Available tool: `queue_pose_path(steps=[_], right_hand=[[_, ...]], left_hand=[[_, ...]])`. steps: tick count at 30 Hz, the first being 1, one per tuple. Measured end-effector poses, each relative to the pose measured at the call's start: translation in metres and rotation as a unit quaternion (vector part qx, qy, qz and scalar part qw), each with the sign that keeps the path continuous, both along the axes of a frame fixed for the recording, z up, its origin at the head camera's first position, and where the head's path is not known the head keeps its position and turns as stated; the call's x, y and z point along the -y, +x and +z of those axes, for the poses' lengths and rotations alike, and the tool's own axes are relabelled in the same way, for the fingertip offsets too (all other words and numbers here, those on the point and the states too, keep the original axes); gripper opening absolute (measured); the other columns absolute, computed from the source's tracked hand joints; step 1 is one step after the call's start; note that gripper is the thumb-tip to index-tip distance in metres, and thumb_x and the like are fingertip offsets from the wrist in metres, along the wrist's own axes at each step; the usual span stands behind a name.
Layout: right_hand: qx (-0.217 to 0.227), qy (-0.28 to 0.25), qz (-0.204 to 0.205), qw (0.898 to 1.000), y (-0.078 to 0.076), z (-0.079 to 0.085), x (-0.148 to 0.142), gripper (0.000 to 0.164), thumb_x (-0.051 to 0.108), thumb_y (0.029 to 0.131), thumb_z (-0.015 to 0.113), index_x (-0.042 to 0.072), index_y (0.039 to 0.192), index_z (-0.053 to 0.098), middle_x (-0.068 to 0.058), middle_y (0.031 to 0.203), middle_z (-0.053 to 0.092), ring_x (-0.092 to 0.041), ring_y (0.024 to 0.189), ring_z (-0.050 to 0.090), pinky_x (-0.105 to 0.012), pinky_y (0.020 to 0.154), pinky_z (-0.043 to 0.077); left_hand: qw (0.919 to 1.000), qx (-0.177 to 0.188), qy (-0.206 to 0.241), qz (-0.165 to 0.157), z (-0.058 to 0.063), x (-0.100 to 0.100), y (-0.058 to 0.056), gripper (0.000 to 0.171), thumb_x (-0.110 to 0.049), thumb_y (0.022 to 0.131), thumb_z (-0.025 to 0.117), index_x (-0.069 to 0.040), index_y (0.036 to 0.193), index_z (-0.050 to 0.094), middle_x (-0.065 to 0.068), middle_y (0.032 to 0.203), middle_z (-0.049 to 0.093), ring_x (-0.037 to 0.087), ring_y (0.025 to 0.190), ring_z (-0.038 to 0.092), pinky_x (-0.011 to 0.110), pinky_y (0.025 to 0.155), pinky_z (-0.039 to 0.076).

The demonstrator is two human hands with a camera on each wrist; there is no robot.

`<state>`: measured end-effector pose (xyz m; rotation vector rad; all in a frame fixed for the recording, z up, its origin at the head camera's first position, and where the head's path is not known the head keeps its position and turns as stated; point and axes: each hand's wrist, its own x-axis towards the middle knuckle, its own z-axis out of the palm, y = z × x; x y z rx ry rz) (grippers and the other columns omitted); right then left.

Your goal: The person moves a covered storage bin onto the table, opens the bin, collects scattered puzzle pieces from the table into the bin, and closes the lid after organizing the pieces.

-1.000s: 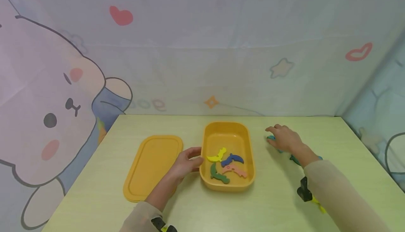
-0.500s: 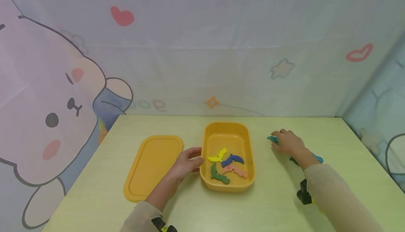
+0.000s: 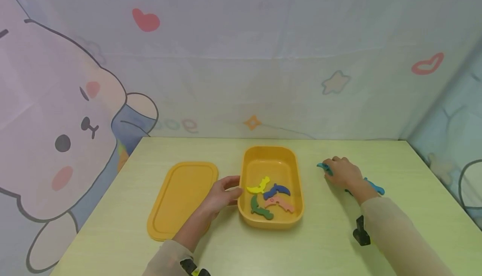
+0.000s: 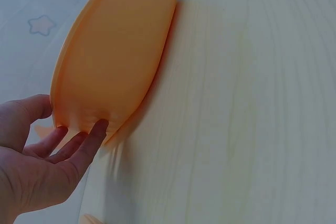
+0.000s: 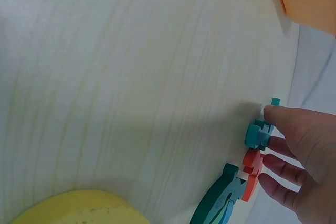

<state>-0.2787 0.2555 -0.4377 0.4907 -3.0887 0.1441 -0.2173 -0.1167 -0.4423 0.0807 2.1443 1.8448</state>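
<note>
Soft, even light washes the pale table (image 3: 226, 251) in the head view, tinting it yellow-green below a slightly hazy, mauve-grey backdrop (image 3: 241, 67). A small glint marks the floor of the yellow tub (image 3: 269, 167), and a faint shadow falls left of the right sleeve (image 3: 395, 230). Both wrist views are dimmer and bluish: soft-edged shadow lies beside the tub in one, and spreads near the right hand (image 5: 310, 150) in the other, with pale glare upper left.
</note>
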Motion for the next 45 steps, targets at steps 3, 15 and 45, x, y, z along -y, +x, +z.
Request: queue_pose_path(steps=[3, 15, 45], right_hand=[[-0.008, 0.0, 0.007, 1.0, 0.0, -0.001, 0.002, 0.041, 0.017, 0.085, 0.063, 0.001, 0.122, 0.054, -0.022, 0.111, 0.055, -0.041, 0.095, 0.052, -0.048, 0.07, 0.05], [0.012, -0.005, 0.017, 1.0, -0.003, -0.004, 0.014, 0.041, 0.016, 0.085, 0.063, 0.0, 0.121, 0.055, -0.02, 0.107, 0.055, -0.034, 0.085, 0.059, -0.042, 0.058, 0.052], [-0.051, -0.04, 0.05, 0.997, 0.002, -0.014, 0.018, 0.01, 0.008, 0.085, 0.064, 0.009, 0.09, 0.056, -0.005, 0.079, 0.049, -0.02, 0.062, 0.047, -0.032, 0.051, 0.046]], left_hand=[[1.0, -0.004, 0.003, -0.002, 0.0, 0.0, 0.0, 0.045, -0.013, 0.091, 0.055, -0.004, 0.134, 0.044, 0.016, 0.135, 0.045, 0.026, 0.111, 0.055, 0.035, 0.081, 0.054], [1.0, -0.003, -0.001, -0.004, 0.001, 0.0, 0.001, 0.046, -0.013, 0.091, 0.055, -0.003, 0.134, 0.044, 0.017, 0.136, 0.045, 0.027, 0.113, 0.054, 0.035, 0.082, 0.054], [0.9997, -0.014, 0.017, -0.009, 0.0, 0.0, 0.0, 0.046, -0.01, 0.09, 0.054, 0.0, 0.134, 0.043, 0.02, 0.134, 0.045, 0.032, 0.112, 0.054, 0.038, 0.082, 0.054]])
